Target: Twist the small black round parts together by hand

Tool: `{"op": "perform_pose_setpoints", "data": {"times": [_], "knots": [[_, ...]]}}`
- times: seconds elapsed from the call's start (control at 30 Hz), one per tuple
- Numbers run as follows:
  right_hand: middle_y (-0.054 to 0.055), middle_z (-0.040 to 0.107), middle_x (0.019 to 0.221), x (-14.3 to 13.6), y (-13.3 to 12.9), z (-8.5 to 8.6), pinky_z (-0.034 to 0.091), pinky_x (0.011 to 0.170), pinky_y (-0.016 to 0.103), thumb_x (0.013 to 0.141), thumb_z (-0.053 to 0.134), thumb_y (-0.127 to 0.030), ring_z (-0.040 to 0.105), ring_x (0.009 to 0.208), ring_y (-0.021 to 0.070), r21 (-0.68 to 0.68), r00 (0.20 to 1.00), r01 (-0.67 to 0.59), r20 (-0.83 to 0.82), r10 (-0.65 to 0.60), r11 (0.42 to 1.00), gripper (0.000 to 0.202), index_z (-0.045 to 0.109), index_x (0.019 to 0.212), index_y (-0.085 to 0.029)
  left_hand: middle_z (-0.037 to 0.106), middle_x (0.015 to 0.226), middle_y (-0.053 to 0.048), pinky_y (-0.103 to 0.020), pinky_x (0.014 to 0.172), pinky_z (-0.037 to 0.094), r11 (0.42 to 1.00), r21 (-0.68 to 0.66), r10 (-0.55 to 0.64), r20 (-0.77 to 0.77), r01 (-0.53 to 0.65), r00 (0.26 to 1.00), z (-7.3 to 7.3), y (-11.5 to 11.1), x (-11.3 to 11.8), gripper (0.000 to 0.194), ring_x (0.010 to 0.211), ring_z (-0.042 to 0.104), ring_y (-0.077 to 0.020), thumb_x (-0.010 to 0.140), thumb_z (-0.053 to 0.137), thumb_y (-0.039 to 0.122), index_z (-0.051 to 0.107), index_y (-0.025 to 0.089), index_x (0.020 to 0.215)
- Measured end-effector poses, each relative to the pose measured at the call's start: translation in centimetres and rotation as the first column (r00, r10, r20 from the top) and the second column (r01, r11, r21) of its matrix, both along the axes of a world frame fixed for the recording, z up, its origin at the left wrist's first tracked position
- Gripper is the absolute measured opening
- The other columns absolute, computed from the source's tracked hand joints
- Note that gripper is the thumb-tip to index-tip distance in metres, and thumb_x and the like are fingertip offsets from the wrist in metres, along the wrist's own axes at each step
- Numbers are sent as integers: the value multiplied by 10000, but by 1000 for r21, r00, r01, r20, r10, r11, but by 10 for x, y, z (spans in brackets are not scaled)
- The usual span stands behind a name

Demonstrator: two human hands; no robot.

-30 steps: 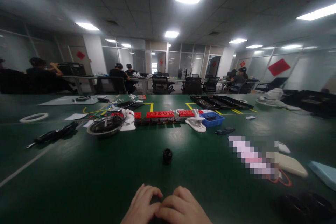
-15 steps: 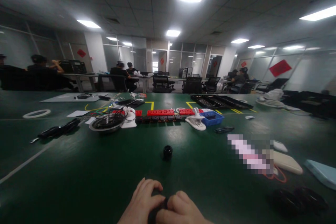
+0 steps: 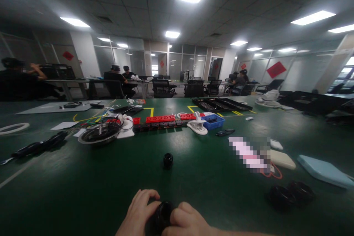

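Observation:
Low in the view, my left hand (image 3: 141, 212) curls round the left side of a glossy black round object (image 3: 163, 215). Against its right side my right hand (image 3: 188, 219) is closed, its fingers bent and gripping the edge. The lower part of the object is hidden by the hands and the picture's edge. A smaller black round piece (image 3: 168, 160) sits on the green table (image 3: 124, 169) beyond my hands. Two more black round pieces (image 3: 282, 197) lie side by side at the right.
Across the table's middle stand a metal bowl (image 3: 96, 141), a row of red blocks (image 3: 160, 118), a white clip (image 3: 197, 127) and a blue bin (image 3: 215, 123). A light-blue case (image 3: 323, 169) lies right. People sit at far desks.
The view has turned slightly right, so the table items appear further left. More of the black object now shows between my hands, which still hold it.

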State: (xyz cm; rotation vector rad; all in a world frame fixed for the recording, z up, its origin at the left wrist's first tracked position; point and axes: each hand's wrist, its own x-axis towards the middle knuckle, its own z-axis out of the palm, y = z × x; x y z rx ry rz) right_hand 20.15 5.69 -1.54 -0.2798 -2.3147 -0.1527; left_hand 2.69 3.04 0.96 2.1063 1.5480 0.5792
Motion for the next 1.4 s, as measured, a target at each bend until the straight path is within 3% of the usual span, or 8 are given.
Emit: {"op": "perform_pose_setpoints", "data": {"times": [0.13, 0.3, 0.67, 0.87, 1.0, 1.13, 1.4], "knots": [[-38, 436, 485, -1, 0, 16, 194, 494, 282, 993, 103, -348, 341, 496, 124, 58, 993, 23, -117, -16, 998, 558, 429, 572, -184, 545, 1049, -56, -471, 990, 317, 1000, 9, -9, 29, 9, 1000, -1, 1, -1, 277, 1061, 476, -280, 607, 687, 243, 637, 227, 879], [-31, 448, 494, 2, 3, 26, 165, 511, 293, 994, 167, -290, 346, 521, 128, 114, 996, 41, -89, -31, 993, 524, 394, 540, -161, 540, 1018, -38, -368, 880, 428, 997, 74, -1, 96, -7, 995, -3, 0, -1, 237, 1008, 492, -253, 618, 677, 209, 634, 227, 851], [16, 493, 564, 12, 9, 26, 237, 568, 312, 931, 86, -481, 362, 582, 147, -175, 992, 123, 60, -114, 977, 589, 456, 597, -168, 532, 1020, -43, -396, 876, 421, 999, 50, -19, 91, 15, 996, -4, 1, -2, 275, 1011, 474, -275, 633, 713, 402, 644, 242, 846], [37, 503, 635, 13, 9, 31, 257, 585, 321, 889, 4, -569, 373, 625, 164, -234, 978, 199, 104, -179, 952, 666, 471, 634, -168, 518, 1026, -42, -428, 923, 385, 999, 46, -28, 41, 26, 999, -3, 1, -2, 270, 1034, 462, -278, 603, 721, 287, 642, 254, 859], [39, 512, 683, 11, 10, 33, 279, 596, 315, 851, -25, -643, 390, 641, 164, -264, 977, 206, 102, -185, 942, 728, 499, 687, -166, 528, 1029, -40, -512, 992, 280, 997, 61, -48, -4, 48, 999, -6, 0, -3, 275, 1044, 464, -288, 624, 710, 344, 645, 277, 883], [43, 509, 703, 9, 12, 25, 289, 601, 318, 799, -59, -708, 394, 651, 166, -250, 968, 238, 137, -209, 938, 786, 502, 697, -168, 552, 1046, -31, -522, 1005, 261, 992, 109, -51, -60, 57, 997, -11, 1, -5, 298, 1051, 475, -292, 619, 698, 365, 647, 300, 906], [18, 523, 688, 3, 19, 8, 274, 567, 298, 653, 279, -853, 402, 631, 154, -140, 955, 286, 126, -269, 948, 721, 508, 691, -170, 566, 1014, -43, -540, 976, 301, 991, 109, -69, -87, 78, 994, -12, 3, -5, 316, 1008, 504, -299, 648, 662, 512, 654, 290, 872]]}}
